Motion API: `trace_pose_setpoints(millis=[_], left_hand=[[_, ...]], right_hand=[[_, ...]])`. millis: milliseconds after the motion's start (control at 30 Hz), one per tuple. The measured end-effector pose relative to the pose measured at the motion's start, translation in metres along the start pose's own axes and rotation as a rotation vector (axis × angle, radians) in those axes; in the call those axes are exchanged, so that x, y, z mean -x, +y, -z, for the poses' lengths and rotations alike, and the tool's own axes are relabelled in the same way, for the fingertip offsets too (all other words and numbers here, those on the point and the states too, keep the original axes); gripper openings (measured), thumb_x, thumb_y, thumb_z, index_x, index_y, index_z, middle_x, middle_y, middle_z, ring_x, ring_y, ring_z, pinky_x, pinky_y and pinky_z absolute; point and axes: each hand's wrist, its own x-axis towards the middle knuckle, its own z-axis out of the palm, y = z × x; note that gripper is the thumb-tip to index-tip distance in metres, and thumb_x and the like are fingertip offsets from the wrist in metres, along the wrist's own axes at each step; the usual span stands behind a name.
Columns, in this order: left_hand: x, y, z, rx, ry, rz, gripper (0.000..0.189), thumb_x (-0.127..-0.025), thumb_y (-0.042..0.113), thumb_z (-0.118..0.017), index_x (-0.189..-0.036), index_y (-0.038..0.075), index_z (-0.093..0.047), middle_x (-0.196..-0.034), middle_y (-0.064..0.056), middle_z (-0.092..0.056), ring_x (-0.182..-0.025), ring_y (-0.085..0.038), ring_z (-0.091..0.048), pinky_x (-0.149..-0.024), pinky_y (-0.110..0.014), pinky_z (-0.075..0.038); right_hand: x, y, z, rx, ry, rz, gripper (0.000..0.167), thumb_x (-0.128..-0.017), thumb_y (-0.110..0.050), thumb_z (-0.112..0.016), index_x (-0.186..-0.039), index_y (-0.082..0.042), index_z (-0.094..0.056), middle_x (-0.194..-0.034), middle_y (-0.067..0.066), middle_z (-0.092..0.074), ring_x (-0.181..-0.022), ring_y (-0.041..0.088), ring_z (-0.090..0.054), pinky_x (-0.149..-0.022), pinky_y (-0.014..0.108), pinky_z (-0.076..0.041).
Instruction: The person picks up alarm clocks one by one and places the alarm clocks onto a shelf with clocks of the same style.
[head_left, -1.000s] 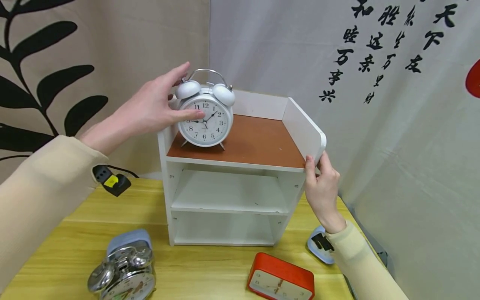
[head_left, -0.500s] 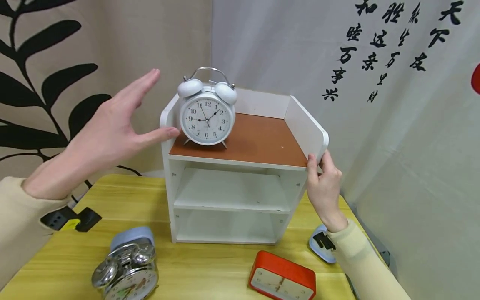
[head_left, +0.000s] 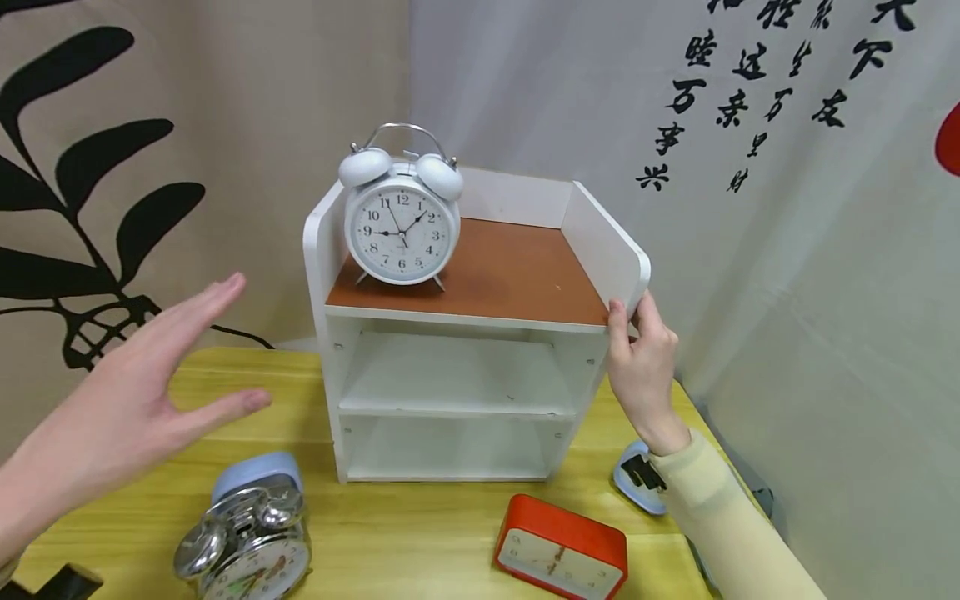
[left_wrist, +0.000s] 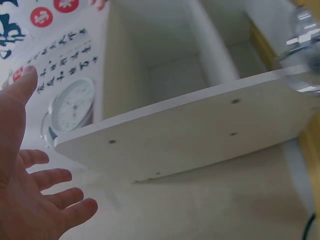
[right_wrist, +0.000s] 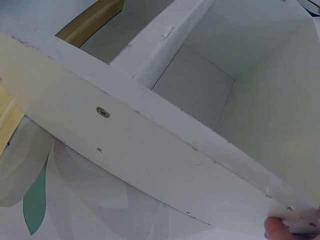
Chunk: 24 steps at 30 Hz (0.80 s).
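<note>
A white twin-bell alarm clock (head_left: 402, 233) stands upright on the brown top of a small white shelf unit (head_left: 457, 371), toward its left side. My left hand (head_left: 142, 400) is in the air to the left of the unit, its thumb apart from the straight fingers, holding nothing. In the left wrist view the same hand (left_wrist: 35, 190) is beside the unit's side panel. At the unit's right side my right hand (head_left: 647, 375) grips the front edge of the raised side panel (head_left: 606, 250), thumb in front. Only a fingertip (right_wrist: 280, 230) of it shows in the right wrist view.
On the wooden table (head_left: 397, 542), a silver twin-bell clock (head_left: 258, 567) lies front left, a light blue object (head_left: 258, 475) behind it. A red rectangular clock (head_left: 562, 546) sits front right. Another pale blue object (head_left: 637, 500) is under the right forearm.
My left hand has let go of the white alarm clock and drawn back left and down. The clock stays on the unit's top, and the right hand keeps its grip.
</note>
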Motion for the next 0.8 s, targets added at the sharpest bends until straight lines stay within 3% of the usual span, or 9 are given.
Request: trace_pose_setpoints(millis=[133, 300, 500, 600, 800], left_hand=[[0.027, -0.016, -0.015, -0.012, -0.022, -0.005, 0.113, -0.079, 0.037, -0.092, -0.169, 0.027, -0.023, -0.174, -0.019, -0.027, -0.154, -0.055, -0.029, -0.120, -0.083, -0.014], [0.046, -0.029, -0.033, -0.009, -0.076, 0.028, 0.110, -0.079, 0.037, -0.092, -0.168, 0.026, -0.027, -0.170, -0.023, -0.035, -0.149, -0.055, -0.036, -0.116, -0.085, -0.019], [0.060, -0.042, -0.050, -0.078, -0.154, 0.083, 0.109, -0.078, 0.047, -0.091, -0.166, 0.020, -0.032, -0.162, -0.028, -0.044, -0.137, -0.055, -0.045, -0.097, -0.080, -0.040], [0.064, -0.047, -0.057, -0.091, -0.186, 0.088, 0.107, -0.078, 0.049, -0.090, -0.165, 0.019, -0.035, -0.160, -0.028, -0.047, -0.135, -0.055, -0.047, -0.092, -0.080, -0.043], [0.078, -0.057, -0.070, -0.104, -0.232, 0.141, 0.106, -0.078, 0.057, -0.088, -0.163, 0.019, -0.038, -0.156, -0.028, -0.051, -0.132, -0.056, -0.051, -0.088, -0.082, -0.045]], right_hand=[[0.000, -0.001, -0.003, -0.004, -0.018, -0.005, 0.029, -0.109, -0.015, -0.056, -0.125, 0.008, -0.063, -0.115, 0.026, -0.077, -0.097, 0.039, -0.077, -0.070, -0.003, -0.045], [-0.001, -0.001, -0.003, -0.013, 0.015, 0.000, 0.027, -0.108, -0.013, -0.057, -0.121, 0.009, -0.064, -0.109, 0.026, -0.077, -0.092, 0.037, -0.076, -0.071, -0.002, -0.044], [-0.003, 0.000, -0.002, 0.001, -0.009, 0.006, 0.029, -0.109, -0.014, -0.056, -0.123, 0.010, -0.063, -0.113, 0.026, -0.077, -0.094, 0.037, -0.076, -0.073, -0.002, -0.045], [-0.003, 0.000, 0.000, 0.004, 0.006, 0.006, 0.027, -0.108, -0.013, -0.056, -0.121, 0.010, -0.063, -0.110, 0.027, -0.077, -0.090, 0.035, -0.075, -0.074, -0.003, -0.045], [-0.003, 0.001, -0.002, -0.002, 0.014, -0.012, 0.028, -0.109, -0.014, -0.055, -0.120, 0.009, -0.064, -0.108, 0.026, -0.077, -0.097, 0.035, -0.076, -0.070, -0.003, -0.045]])
